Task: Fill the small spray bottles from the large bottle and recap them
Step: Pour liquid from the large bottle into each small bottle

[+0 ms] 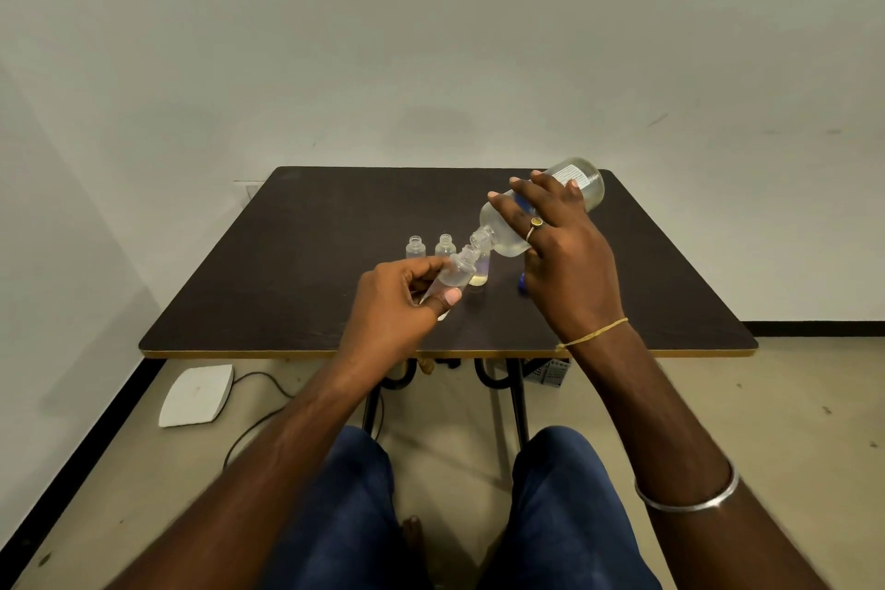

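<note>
One dark brown table (287,302) is standing against a pale wall, carrying the task's things on its middle; on the floor to its left one white flat box (196,395) is lying, with a dark cable trailing beside it.

One large bottle (586,184) is hanging in the air above the table's right half; it is clear, with a printed label near its base and clear liquid pooling along its lower side; it is tipping steeply, its open neck pointing down and to the left. The right hand (560,254) is gripping it round the body, fingers spread and curled over it, one of them wearing a ring.

The left hand (397,302) is clamping the held small bottle (457,271) between thumb and curled fingers; this bottle is clear and uncapped, leaning so that its mouth is meeting the large bottle's neck; whether liquid is passing I cannot tell.

The small bottles are numbering four in all; besides the held one, three are standing upright on the table: the far-left bottle (415,248) and the second bottle (446,245), both clear and uncapped, side by side; then the yellowish bottle (480,275), just behind the held one, holding a little pale yellow liquid at its bottom.

One blue cap (522,283) is showing partly from behind the right hand, on the table.
</note>
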